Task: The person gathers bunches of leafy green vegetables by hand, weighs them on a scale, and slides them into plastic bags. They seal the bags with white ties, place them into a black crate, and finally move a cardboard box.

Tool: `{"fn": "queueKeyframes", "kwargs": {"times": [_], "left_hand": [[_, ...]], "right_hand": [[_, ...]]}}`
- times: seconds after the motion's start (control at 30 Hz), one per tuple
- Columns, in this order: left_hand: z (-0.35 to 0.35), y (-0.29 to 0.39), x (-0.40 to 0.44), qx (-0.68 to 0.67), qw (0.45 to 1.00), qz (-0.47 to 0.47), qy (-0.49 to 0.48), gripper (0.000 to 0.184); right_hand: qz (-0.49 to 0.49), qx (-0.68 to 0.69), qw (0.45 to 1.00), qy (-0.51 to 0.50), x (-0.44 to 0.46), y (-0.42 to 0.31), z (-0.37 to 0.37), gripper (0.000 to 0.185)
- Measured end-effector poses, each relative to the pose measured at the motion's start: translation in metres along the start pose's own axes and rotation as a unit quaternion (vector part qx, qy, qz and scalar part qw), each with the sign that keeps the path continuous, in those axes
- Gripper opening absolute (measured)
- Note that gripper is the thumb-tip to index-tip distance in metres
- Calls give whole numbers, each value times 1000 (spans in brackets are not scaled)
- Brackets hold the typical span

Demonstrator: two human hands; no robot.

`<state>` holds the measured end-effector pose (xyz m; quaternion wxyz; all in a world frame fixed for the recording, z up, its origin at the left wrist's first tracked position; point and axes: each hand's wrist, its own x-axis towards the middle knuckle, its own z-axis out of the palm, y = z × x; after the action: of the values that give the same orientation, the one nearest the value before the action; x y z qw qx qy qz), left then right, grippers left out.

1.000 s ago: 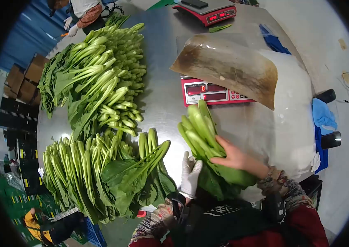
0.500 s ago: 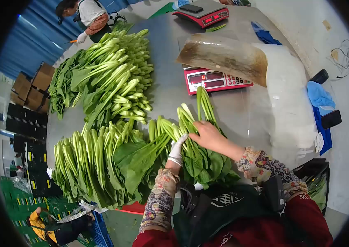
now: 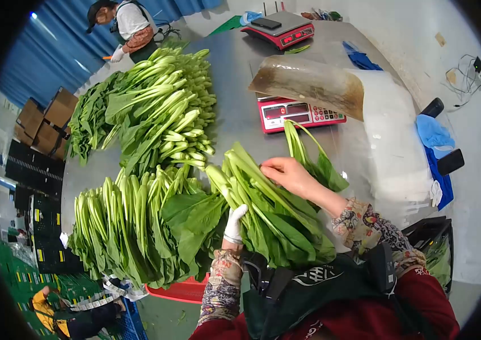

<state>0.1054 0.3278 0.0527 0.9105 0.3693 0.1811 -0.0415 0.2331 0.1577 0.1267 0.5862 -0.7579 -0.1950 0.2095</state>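
Observation:
My left hand (image 3: 235, 225), in a white glove, is closed around the stalks of a bunch of leafy greens (image 3: 274, 224) that look like choy sum. Their pale cut ends point up and away, and the broad leaves hang towards my apron. Bare and bent at the fingers, my right hand (image 3: 291, 175) is in a pinch beside the upper stalks; what lies between its fingertips is hidden. Just beyond it, a few loose stalks (image 3: 314, 153) lie on the table before the red scale (image 3: 303, 115). Left of my left hand is a row of greens (image 3: 127, 221).
A larger heap of greens (image 3: 167, 107) covers the table's far left. Clear plastic sheeting (image 3: 314, 85) lies over the scale. A second red scale (image 3: 280, 34) bears a phone. Another person (image 3: 133, 28) stands at the far left; a person in yellow (image 3: 53, 311) is at lower left.
The bunch has spread and turned in my left hand, which moved slightly nearer. My right hand has lifted off the stalks. A few stalks now lie apart at the right.

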Motion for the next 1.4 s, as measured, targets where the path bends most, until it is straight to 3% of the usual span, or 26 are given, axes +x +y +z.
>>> {"fn": "queueKeyframes", "kwargs": {"times": [0.03, 0.13, 0.17, 0.27, 0.4, 0.53, 0.67, 0.73, 0.8, 0.83, 0.87, 0.97, 1.03, 1.07, 1.1, 1.17, 1.2, 1.3, 1.4], "left_hand": [[4, 0, 0, -33, 999, 3, -9, 49], [11, 7, -2, -11, 1000, 18, -3, 51], [15, 9, -4, -53, 998, 1, -18, 53], [13, 7, -10, -46, 999, 14, 4, 56], [-6, 5, -19, -79, 996, 20, -27, 58], [-11, 3, -25, -114, 993, 17, -14, 59], [-33, -3, -23, -119, 992, 33, 5, 53], [-25, -3, -25, -173, 984, 23, 15, 50], [-10, -3, -22, -205, 979, 20, -1, 46], [-3, -1, -20, -202, 979, 25, -9, 49], [3, 2, -19, -201, 979, 30, -17, 51], [21, 10, -21, -203, 978, 45, -36, 58], [34, 17, -23, -210, 975, 62, -48, 63], [43, 22, -25, -183, 980, 79, -25, 67], [57, 28, -26, -193, 974, 118, -19, 67], [77, 29, -21, -204, 964, 169, -2, 66], [69, 20, -7, -208, 964, 164, -15, 62], [105, 21, 2, -148, 978, 148, 15, 57], [130, 24, 30, -31, 992, 111, -48, 51]], "right_hand": [[6, 5, 1000, -25, 0, -9, 1, 34], [-45, -153, 987, 16, -10, -37, -2, 31], [-103, -156, 981, 45, -11, -37, 4, 25], [-140, -149, 978, 32, -8, -41, 13, 18], [6, -23, 996, -81, -10, -52, 9, 18], [-119, -173, 975, -75, -13, -57, 19, 17], [-135, -254, 948, 138, -3, -88, 1, 14], [-214, -200, 936, 194, 10, -126, 15, 12], [-454, -193, 867, 61, 2, -169, 73, 16], [-474, -85, 872, -90, -15, -199, 98, 30], [-566, -44, 814, -124, -24, -211, 120, 53], [-462, -160, 864, -117, -14, -192, 108, 76], [-279, -286, 912, -88, 4, -152, 60, 99], [-180, -245, 944, -127, 6, -117, 36, 107], [34, -215, 942, -253, -8, -114, 17, 102], [-18, -57, 966, -250, -31, -61, 13, 109], [-100, -32, 971, -214, -42, -67, 16, 115], [-23, -88, 985, -144, -52, -71, -4, 117], [-19, -13, 997, -73, -42, -63, -49, 91]]}}
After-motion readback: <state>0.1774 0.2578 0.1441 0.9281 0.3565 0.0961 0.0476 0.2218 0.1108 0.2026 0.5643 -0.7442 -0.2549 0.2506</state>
